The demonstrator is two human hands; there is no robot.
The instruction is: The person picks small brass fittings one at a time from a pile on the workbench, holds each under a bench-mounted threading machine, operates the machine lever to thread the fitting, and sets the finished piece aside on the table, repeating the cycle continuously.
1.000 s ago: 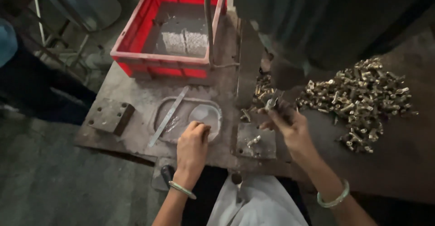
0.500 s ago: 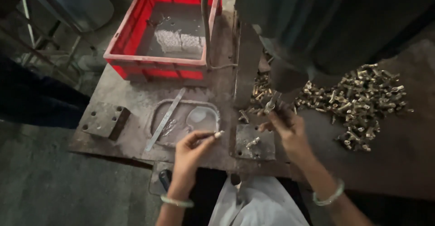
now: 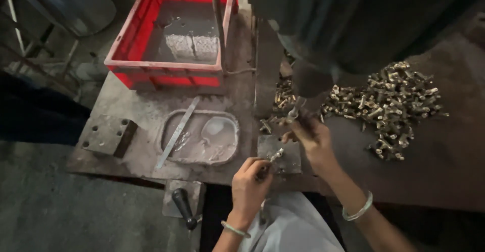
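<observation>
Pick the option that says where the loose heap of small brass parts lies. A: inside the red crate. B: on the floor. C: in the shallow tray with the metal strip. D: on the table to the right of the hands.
D: the heap of brass parts lies on the table, right of the right hand.

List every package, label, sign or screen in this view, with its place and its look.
No labels, signs or screens show.
Red crate: nearest thing to a package, far left of the bench, rectangular open plastic box, grey inside.
Pale blocks: two side by side in the crate; whether they are wrapped cannot be told.
</observation>
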